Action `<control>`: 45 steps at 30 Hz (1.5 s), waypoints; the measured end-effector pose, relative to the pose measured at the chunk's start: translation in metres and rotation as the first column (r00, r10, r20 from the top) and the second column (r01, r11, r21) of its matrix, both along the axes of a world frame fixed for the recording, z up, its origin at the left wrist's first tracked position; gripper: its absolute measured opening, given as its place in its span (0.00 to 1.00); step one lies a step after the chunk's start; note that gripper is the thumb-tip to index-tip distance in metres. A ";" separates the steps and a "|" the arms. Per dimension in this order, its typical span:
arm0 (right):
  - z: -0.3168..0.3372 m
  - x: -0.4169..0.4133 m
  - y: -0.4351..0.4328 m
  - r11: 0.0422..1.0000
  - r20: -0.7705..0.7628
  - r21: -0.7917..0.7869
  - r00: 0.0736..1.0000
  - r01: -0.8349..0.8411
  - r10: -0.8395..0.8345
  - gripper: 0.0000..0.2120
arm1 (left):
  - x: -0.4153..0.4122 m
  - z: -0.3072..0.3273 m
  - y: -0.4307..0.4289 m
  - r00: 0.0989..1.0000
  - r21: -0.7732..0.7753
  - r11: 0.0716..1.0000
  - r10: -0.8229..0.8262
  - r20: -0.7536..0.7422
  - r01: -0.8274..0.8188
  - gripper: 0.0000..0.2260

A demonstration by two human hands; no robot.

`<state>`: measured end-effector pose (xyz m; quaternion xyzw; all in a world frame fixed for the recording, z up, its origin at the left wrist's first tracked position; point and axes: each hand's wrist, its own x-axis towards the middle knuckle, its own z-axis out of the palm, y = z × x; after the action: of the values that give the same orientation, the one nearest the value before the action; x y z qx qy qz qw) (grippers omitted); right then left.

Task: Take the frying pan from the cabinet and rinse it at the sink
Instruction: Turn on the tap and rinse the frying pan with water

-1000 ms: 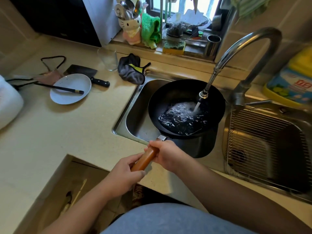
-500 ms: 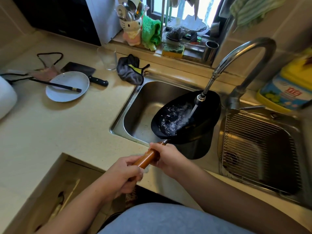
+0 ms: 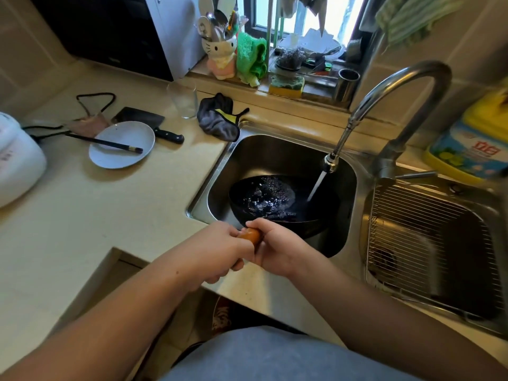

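The black frying pan (image 3: 283,204) sits low inside the left sink basin (image 3: 264,158), with water sloshing in it. Its wooden handle (image 3: 250,235) sticks out toward me over the sink's front edge. My left hand (image 3: 220,251) and my right hand (image 3: 277,247) both grip that handle, side by side. The curved steel faucet (image 3: 395,89) runs a stream of water from its nozzle (image 3: 330,162) into the pan's right side.
On the counter at left lie a white plate (image 3: 121,144) with chopsticks, a cleaver (image 3: 148,121), a glass (image 3: 184,101) and a dark cloth (image 3: 220,119). A wire rack (image 3: 431,243) fills the right basin. A detergent bottle (image 3: 472,144) stands at far right.
The pan has dropped deeper into the basin and levelled out from its tilt. Both hands have slid forward along the handle, closer to the pan, and water has pooled to the pan's left.
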<state>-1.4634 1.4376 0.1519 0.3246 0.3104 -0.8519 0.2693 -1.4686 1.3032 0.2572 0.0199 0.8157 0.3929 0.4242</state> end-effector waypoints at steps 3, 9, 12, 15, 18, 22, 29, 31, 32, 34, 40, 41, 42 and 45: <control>0.000 -0.003 0.005 0.999 0.005 0.021 0.999 -0.047 0.047 0.06 | 0.002 0.000 0.009 0.976 -0.143 0.982 -0.144 -0.162 0.121 0.09; 0.001 -0.014 0.015 0.929 0.064 0.276 0.969 -0.246 0.238 0.13 | 0.014 0.017 0.029 0.808 -0.468 0.841 -0.463 -0.364 0.271 0.03; 0.003 -0.022 0.023 0.868 0.085 0.354 0.936 -0.349 0.342 0.16 | 0.016 0.019 0.042 0.717 -0.611 0.728 -0.602 -0.352 0.311 0.10; 0.004 -0.026 0.036 0.791 0.097 0.448 0.903 -0.416 0.419 0.14 | 0.016 0.016 0.055 0.646 -0.727 0.606 -0.702 -0.299 0.322 0.15; 0.000 -0.028 0.049 0.825 0.011 0.387 0.897 -0.411 0.442 0.16 | 0.016 0.013 0.065 0.612 -0.724 0.622 -0.706 -0.356 0.297 0.12; -0.014 -0.030 0.062 0.909 -0.047 0.267 0.938 -0.320 0.344 0.19 | 0.015 -0.002 0.068 0.795 -0.420 0.885 -0.398 -0.457 0.202 0.14; -0.038 -0.035 0.069 0.977 -0.083 0.153 0.983 -0.149 0.163 0.15 | 0.020 -0.041 0.067 0.973 0.180 0.973 0.174 -0.151 -0.146 0.18; -0.040 -0.036 0.073 0.998 -0.099 0.045 0.993 -0.052 0.056 0.11 | 0.022 -0.050 0.068 0.936 0.118 0.992 0.082 -0.343 -0.044 0.16; -0.039 -0.037 0.076 1.000 -0.098 -0.030 0.995 -0.001 -0.002 0.09 | 0.021 -0.052 0.069 0.901 0.081 0.997 0.022 -0.434 0.015 0.16; -0.035 -0.039 0.080 0.988 -0.089 -0.139 0.993 0.070 -0.083 0.07 | 0.017 -0.054 0.072 0.831 0.040 0.996 -0.049 -0.554 0.085 0.15; -0.032 -0.037 0.093 0.977 -0.102 -0.192 0.989 0.089 -0.110 0.06 | 0.008 -0.051 0.079 0.730 -0.060 0.979 -0.186 -0.657 0.196 0.13; -0.033 -0.036 0.094 0.980 -0.104 -0.183 0.989 0.083 -0.103 0.07 | 0.008 -0.050 0.081 0.718 -0.073 0.975 -0.204 -0.666 0.208 0.13; -0.032 -0.036 0.095 0.983 -0.105 -0.166 0.990 0.078 -0.096 0.07 | 0.007 -0.048 0.083 0.710 -0.081 0.972 -0.217 -0.670 0.220 0.12; -0.024 -0.041 0.099 0.997 -0.099 -0.047 0.993 0.058 -0.062 0.10 | -0.002 -0.037 0.091 0.693 -0.093 0.967 -0.236 -0.682 0.237 0.12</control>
<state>-1.5043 1.5362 0.1279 0.2844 0.2948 -0.8815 0.2348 -1.4707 1.3938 0.2201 0.2691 0.9045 0.3004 0.1387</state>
